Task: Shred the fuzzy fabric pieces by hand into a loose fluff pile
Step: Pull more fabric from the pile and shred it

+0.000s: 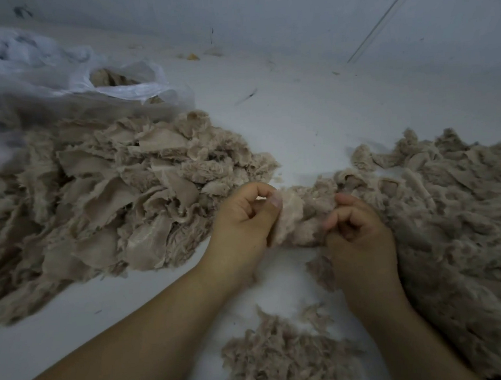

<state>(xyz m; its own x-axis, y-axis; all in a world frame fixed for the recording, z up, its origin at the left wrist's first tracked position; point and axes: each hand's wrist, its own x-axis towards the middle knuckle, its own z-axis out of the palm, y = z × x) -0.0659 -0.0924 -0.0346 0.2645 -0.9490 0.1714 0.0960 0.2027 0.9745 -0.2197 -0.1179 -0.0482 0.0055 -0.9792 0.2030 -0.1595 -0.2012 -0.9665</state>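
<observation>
Fuzzy fabric piece (293, 219) stretches between both hands, left fingers (269, 200) and right fingers (339, 215) pinching its ends.

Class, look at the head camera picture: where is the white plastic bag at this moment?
The white plastic bag lies at the upper left of the head view, just behind the heap of fabric pieces, far from both hands.

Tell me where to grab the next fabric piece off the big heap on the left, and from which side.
Judging from the heap of fabric pieces, take a flat flap lying on top near its right edge, such as the smooth-backed piece. Come from the right, where the left hand already is, and pinch the loose free corner; it sticks up unburied.
</observation>
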